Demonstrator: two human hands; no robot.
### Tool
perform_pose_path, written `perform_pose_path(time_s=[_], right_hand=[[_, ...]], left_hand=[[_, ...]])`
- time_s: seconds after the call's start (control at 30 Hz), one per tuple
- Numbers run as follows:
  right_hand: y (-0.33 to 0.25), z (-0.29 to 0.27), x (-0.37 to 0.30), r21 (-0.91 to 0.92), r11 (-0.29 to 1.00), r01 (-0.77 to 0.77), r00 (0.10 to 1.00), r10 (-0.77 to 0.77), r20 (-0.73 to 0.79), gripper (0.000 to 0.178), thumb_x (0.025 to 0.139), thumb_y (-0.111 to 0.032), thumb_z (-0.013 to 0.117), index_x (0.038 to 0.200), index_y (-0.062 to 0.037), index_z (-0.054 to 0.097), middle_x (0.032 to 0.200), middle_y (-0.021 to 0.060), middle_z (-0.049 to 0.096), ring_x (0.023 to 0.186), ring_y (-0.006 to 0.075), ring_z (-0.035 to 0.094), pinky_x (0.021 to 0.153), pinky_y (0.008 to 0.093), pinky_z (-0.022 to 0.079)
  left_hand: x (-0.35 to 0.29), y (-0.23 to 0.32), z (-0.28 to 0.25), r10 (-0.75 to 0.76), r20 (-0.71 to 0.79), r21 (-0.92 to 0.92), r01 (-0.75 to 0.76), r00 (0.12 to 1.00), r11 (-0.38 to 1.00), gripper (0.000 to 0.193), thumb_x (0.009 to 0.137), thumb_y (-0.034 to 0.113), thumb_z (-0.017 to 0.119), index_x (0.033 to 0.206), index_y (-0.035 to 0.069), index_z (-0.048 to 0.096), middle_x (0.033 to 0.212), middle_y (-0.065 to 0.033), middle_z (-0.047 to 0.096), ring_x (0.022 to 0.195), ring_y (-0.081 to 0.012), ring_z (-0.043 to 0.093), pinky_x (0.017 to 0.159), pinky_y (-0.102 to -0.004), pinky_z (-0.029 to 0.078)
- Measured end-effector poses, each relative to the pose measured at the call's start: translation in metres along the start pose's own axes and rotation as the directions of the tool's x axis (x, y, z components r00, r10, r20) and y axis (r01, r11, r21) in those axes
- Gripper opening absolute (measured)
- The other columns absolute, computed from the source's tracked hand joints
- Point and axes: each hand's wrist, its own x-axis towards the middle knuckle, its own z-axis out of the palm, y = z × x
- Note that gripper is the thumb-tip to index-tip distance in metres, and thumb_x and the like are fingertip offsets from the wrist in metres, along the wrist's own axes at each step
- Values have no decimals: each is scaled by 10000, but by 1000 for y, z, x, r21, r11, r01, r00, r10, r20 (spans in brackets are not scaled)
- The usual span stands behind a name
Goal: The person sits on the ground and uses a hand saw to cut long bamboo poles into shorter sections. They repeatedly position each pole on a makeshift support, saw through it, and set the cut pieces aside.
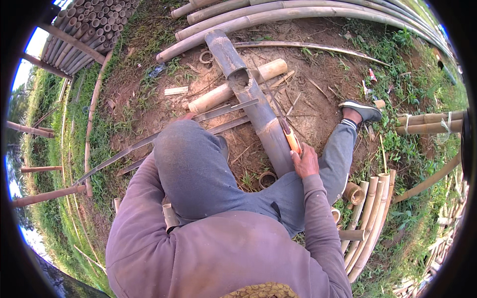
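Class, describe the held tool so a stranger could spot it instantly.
Find the thick grey bamboo pole slanting down the middle. Beside its lower right edge, in the right grip, is the tool. Its orange handle sets it apart from the bamboo pieces nearby.

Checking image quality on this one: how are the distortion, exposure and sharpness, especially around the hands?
Head view: strong fisheye, bending the long bamboo poles inside a dark rim; sky at the left edge blown white with blue fringing; right hand and orange handle readable, without obvious motion blur; left hand mostly hidden behind the knee.
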Motion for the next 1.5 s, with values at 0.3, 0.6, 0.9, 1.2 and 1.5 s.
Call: perform_pose_path(time_s=[0.3, 0.6, 0.9, 1.2, 1.5], right_hand=[[27, 21, 49, 44, 999, 25, 973, -35, 230, 571, 938, -458, 746, 1316, -34, 687, 1293, 250, 670, 1250, 416, 614, 1087, 485, 480], [20, 42, 52, 369, 929, 5, 980, 70, -188, 286, 840, -241, 800, 909, -3, 657, 908, 155, 610, 842, 349, 624, 757, 457, 508], [11, 52, 68, -108, 993, -54, 978, 31, -207, 393, 879, -315, 823, 1093, -29, 659, 1143, 198, 613, 1121, 396, 613, 998, 505, 499], [15, 58, 82, -116, 975, -188, 980, 193, 36, 418, 899, -421, 806, 1080, -64, 686, 1187, 151, 625, 1178, 361, 591, 1034, 504, 449], [16, 58, 89, -142, 975, -170, 983, 178, 42, 433, 887, -455, 794, 979, -43, 700, 1024, 192, 723, 1052, 408, 666, 919, 530, 511]], left_hand=[[73, -10, -45, 152, -142, 177, -126, 978, 976, 705, 976, 551, 682, 1509, 114, 534, 1421, -239, 635, 1302, -433, 609, 1101, -509, 494], [263, -20, -176, -189, -202, 542, 271, 961, 796, 886, 835, 403, 850, 1566, 159, 411, 1457, -144, 604, 1395, -348, 556, 1159, -512, 456], [426, -78, -139, -200, -421, 406, 381, 885, 830, 1195, 726, 178, 951, 1676, 230, 227, 1711, -87, 337, 1604, -297, 299, 1284, -583, 313], [449, -110, -137, -65, -504, 487, 346, 861, 802, 1016, 662, 160, 974, 1509, 217, 414, 1453, -120, 560, 1361, -330, 572, 1073, -541, 471], [395, -56, -178, -51, -563, 535, 411, 825, 738, 817, 666, 211, 938, 1369, 189, 523, 1332, -98, 583, 1304, -309, 574, 1018, -491, 471]])
